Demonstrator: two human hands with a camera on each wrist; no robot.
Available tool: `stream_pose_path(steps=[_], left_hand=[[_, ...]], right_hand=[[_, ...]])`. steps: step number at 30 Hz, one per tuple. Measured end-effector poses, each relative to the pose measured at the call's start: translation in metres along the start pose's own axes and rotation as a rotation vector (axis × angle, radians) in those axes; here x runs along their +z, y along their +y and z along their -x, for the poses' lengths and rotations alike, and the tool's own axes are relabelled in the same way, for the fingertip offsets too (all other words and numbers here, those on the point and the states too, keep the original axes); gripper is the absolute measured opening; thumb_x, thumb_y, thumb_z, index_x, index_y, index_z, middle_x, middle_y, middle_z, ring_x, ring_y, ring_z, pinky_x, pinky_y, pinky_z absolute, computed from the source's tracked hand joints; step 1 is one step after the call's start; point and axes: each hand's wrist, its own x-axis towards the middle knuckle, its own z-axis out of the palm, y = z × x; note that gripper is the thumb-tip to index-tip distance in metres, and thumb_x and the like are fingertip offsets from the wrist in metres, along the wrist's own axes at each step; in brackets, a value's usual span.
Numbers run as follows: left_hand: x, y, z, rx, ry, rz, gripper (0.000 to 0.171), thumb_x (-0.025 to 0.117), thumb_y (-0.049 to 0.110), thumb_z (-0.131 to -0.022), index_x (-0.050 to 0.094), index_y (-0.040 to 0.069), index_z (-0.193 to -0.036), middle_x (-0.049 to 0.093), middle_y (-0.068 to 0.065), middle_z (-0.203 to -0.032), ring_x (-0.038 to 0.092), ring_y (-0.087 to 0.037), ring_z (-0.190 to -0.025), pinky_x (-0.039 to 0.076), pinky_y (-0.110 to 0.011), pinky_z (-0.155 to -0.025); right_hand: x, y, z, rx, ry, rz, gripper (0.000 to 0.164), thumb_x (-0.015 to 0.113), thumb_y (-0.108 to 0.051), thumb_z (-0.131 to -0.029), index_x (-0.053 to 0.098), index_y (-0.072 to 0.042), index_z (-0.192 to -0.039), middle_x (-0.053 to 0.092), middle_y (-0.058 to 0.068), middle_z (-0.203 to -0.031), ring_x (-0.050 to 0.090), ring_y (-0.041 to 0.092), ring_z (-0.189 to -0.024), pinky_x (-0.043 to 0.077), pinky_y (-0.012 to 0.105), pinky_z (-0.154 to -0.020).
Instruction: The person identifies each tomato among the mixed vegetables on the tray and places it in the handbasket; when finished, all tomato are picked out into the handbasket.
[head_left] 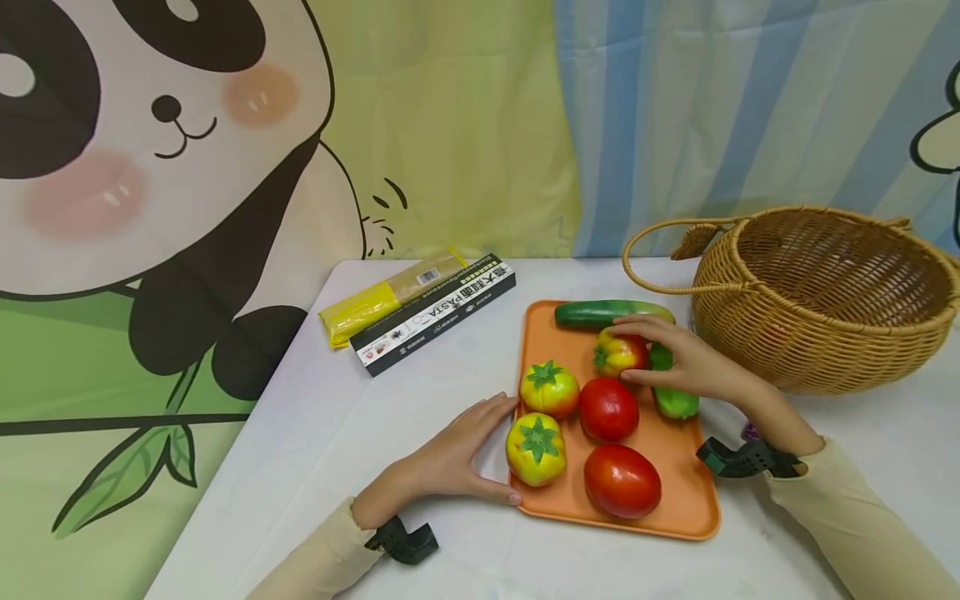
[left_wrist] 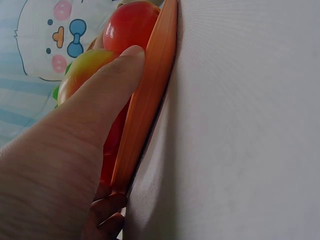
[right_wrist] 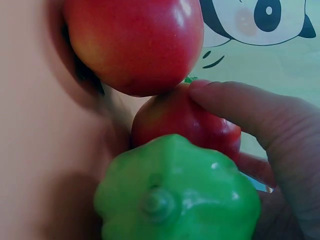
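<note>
My right hand [head_left: 686, 358] grips a red and yellow tomato [head_left: 618, 354] with a green leafy top, fingers over it and thumb below, at the tray's back. Under that hand, partly hidden, lies a light green ribbed vegetable [head_left: 677, 403]. My left hand [head_left: 457, 454] rests with spread fingers along the left edge of the orange tray [head_left: 684, 492], its thumb [left_wrist: 131, 62] at the rim. Beside it sit two yellow-green tomatoes [head_left: 536, 450] with star-shaped leaves. Two red tomatoes [head_left: 608, 409] lie in the tray's middle and front, and a dark green cucumber [head_left: 588, 314] lies along the back.
A wicker basket [head_left: 817, 333] with a looped handle stands at the back right, close to the tray. Left of the tray, a black and white pasta box [head_left: 435, 315] lies beside a yellow packet [head_left: 363, 310]. A printed panda curtain [head_left: 450, 125] hangs behind the white table.
</note>
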Motion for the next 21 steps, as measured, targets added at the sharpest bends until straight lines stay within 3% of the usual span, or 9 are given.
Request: stream_pose_path(steps=[4, 9, 12, 15, 21], left_hand=[[0.0, -0.0004, -0.0003, 0.006, 0.004, -0.002, 0.113, 0.082, 0.056, -0.07, 0.017, 0.023, -0.157, 0.017, -0.004, -0.163, 0.015, -0.024, -0.149, 0.018, -0.047, -0.12], [0.0, -0.0007, -0.0009, 0.004, 0.001, -0.004, 0.114, 0.082, 0.056, -0.07, 0.017, 0.022, -0.157, 0.016, -0.004, -0.163, 0.014, -0.024, -0.149, 0.017, -0.047, -0.12], [0.0, -0.0005, -0.0008, -0.004, -0.003, 0.0, 0.114, 0.082, 0.056, -0.07, 0.017, 0.023, -0.157, 0.015, -0.004, -0.163, 0.014, -0.024, -0.149, 0.017, -0.048, -0.12], [0.0001, -0.0004, -0.0008, -0.006, -0.004, 0.001, 0.114, 0.082, 0.056, -0.07, 0.017, 0.023, -0.157, 0.015, -0.004, -0.163, 0.014, -0.025, -0.149, 0.017, -0.048, -0.12], [0.0001, -0.0007, -0.0009, -0.001, -0.003, -0.006, 0.114, 0.081, 0.057, -0.07, 0.017, 0.023, -0.157, 0.016, -0.003, -0.163, 0.015, -0.024, -0.149, 0.018, -0.048, -0.12]], right_hand=[[0.0002, 0.0013, 0.001, 0.018, -0.008, 0.002, 0.057, 0.082, -0.009, -0.078, 0.059, -0.004, -0.13, 0.054, 0.018, -0.134, 0.044, 0.031, -0.124, 0.036, 0.017, -0.101], [-0.0005, 0.0014, 0.0011, 0.048, -0.014, 0.0, 0.056, 0.082, -0.012, -0.078, 0.06, -0.007, -0.129, 0.054, 0.014, -0.132, 0.043, 0.03, -0.124, 0.043, 0.044, -0.098], [-0.001, 0.0011, 0.0008, 0.055, -0.014, -0.006, 0.055, 0.083, -0.013, -0.078, 0.06, -0.008, -0.129, 0.054, 0.013, -0.131, 0.043, 0.03, -0.124, 0.042, 0.051, -0.096], [-0.0018, 0.0004, 0.0009, 0.048, -0.006, -0.004, 0.056, 0.083, -0.012, -0.078, 0.061, -0.008, -0.129, 0.055, 0.012, -0.131, 0.044, 0.029, -0.124, 0.042, 0.043, -0.099], [-0.0048, -0.0021, 0.0016, 0.033, 0.026, -0.006, 0.056, 0.084, -0.011, -0.076, 0.062, -0.01, -0.128, 0.057, 0.011, -0.13, 0.046, 0.03, -0.123, 0.031, 0.012, -0.102]])
